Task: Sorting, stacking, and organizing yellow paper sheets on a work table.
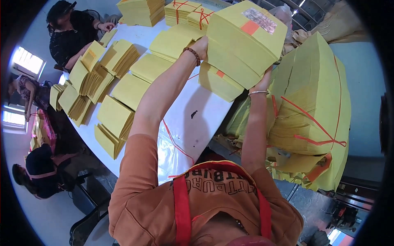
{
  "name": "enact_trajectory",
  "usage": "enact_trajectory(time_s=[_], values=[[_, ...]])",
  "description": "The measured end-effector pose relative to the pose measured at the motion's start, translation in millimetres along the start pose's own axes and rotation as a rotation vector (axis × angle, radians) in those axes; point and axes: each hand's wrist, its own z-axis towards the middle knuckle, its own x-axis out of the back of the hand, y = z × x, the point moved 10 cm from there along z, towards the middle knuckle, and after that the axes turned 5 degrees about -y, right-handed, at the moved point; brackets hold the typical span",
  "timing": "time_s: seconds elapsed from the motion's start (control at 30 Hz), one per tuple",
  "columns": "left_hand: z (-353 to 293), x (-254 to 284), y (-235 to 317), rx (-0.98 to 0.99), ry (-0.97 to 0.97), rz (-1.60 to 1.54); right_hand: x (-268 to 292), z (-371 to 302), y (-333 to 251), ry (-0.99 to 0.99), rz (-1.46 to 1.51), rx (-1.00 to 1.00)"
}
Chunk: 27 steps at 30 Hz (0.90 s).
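Both my arms reach out over the white table. A thick stack of yellow envelopes [238, 45] is gripped between my hands, with an orange strip and a pale printed patch on its top. My left hand [201, 48], below a beaded bracelet, closes on its left side. On its lower right corner is my right hand [262, 82], a bangle at the wrist; its fingers are partly hidden under the stack. Just below the held stack sits another yellow stack [219, 84] on the table, with a small orange mark.
Several yellow envelope bundles [131, 90] cover the left of the white table [213, 110]. Red string [174, 139] and clear plastic [172, 158] lie near me. A tall tied pile [308, 94] stands at right. One person [74, 33] works across the table; others are farther left.
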Motion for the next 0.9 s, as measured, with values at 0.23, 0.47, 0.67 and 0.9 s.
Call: enact_trajectory(time_s=[0.23,0.47,0.67,0.9], values=[[-9.0,4.9,13.2,-0.154,0.016,0.003,-5.8,-9.8,-16.7,-0.010,0.024,0.203],[-92.3,1.6,67.7,-0.354,0.149,0.069,-74.1,-45.4,-49.7,-0.049,-0.084,0.329],[-176.5,99.5,49.7,-0.467,0.040,0.103,-93.9,-105.7,21.4,0.020,0.050,0.068],[-359.8,126.9,-72.2,-0.378,0.340,-0.070,-30.7,-244.4,138.0,-0.149,-0.469,-0.120]])
